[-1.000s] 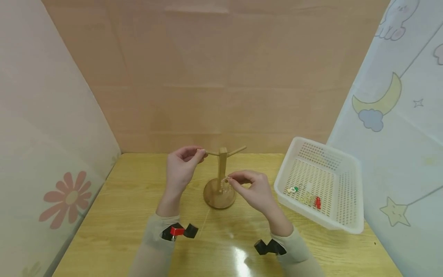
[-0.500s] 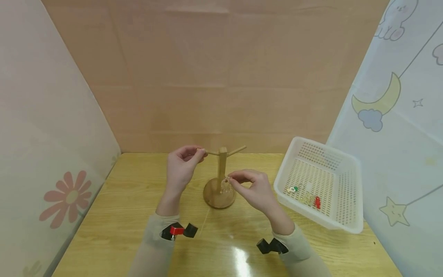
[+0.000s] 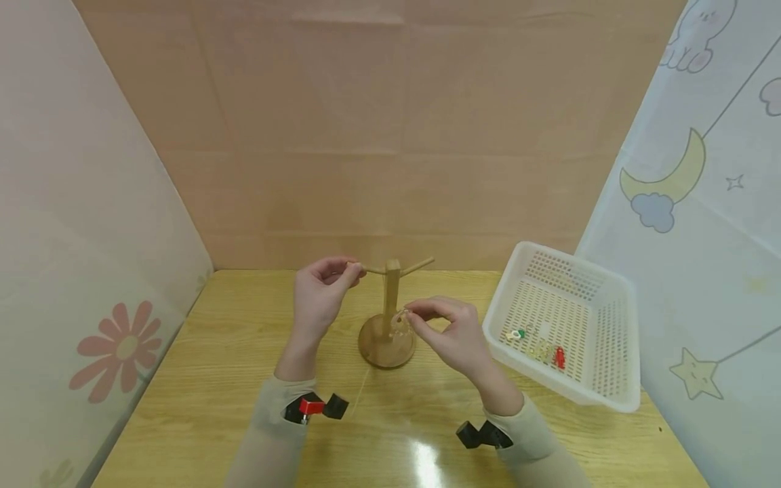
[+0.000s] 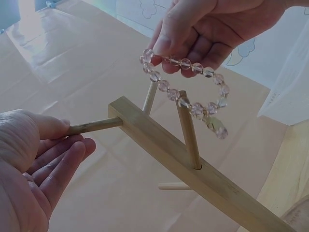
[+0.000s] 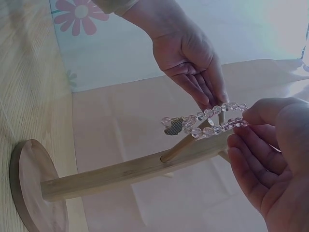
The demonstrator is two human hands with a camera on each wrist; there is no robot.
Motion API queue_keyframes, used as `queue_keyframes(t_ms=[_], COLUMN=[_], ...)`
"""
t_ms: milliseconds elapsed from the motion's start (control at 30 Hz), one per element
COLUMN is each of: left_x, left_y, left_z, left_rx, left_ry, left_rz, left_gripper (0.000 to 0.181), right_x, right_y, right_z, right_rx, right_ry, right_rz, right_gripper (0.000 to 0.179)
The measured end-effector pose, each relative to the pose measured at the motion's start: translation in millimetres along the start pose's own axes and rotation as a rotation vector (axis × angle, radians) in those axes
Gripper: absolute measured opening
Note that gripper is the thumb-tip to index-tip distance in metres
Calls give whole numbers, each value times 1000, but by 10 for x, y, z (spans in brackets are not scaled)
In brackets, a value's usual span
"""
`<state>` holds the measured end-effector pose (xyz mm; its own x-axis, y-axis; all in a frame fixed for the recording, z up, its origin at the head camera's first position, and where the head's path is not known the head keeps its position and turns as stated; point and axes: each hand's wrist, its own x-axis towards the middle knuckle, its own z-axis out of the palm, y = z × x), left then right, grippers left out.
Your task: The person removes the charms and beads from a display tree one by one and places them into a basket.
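A wooden stand (image 3: 392, 293) with a round base and several pegs stands upright on the table. My left hand (image 3: 319, 295) pinches the end of its upper left peg (image 4: 96, 126) between thumb and fingers. In my right hand (image 3: 450, 332), thumb and fingertips pinch a bracelet of clear pinkish beads (image 4: 164, 85), which hangs as a loop in front of the post. A small charm (image 5: 174, 126) dangles from the side away from the fingers. In the left wrist view the loop's lower side overlaps the tip of a lower peg (image 4: 189, 137).
To the right, a white perforated basket (image 3: 628, 339) holds a red item (image 3: 559, 357), a green and white piece (image 3: 516, 334) and some yellowish pieces (image 3: 539, 350). Patterned cloth walls stand left and right, and a plain tan sheet (image 3: 390, 135) hangs behind the wooden table (image 3: 232, 379).
My right hand has shifted slightly to the right, and the bracelet has moved with it. The left hand stays on the upper peg; the stand has not moved.
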<state>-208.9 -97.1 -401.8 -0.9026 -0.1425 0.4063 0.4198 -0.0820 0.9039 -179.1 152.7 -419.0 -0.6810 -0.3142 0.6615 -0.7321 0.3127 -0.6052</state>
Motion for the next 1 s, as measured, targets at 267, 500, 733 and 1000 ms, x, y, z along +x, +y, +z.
queue_keyframes(t_ms=[267,500,733,1000], left_x=[-15,-4,16,7], left_y=[-12,-13,-6,0], left_z=[-6,-1,-2,-15], left_rx=[0,11,22,15], left_ry=[-6,-11,-9,-10], left_rz=[-9,0,7,3], left_gripper=[18,19,18,17], right_x=[26,45,78,17], right_y=[-11,-2,6,100], right_z=[-78,-151,-237,-421], right_rx=[-9,2,46,41], right_ry=[22,65,105,148], right_rz=[-7,-8,-2,109], right_gripper=[17,18,18,16])
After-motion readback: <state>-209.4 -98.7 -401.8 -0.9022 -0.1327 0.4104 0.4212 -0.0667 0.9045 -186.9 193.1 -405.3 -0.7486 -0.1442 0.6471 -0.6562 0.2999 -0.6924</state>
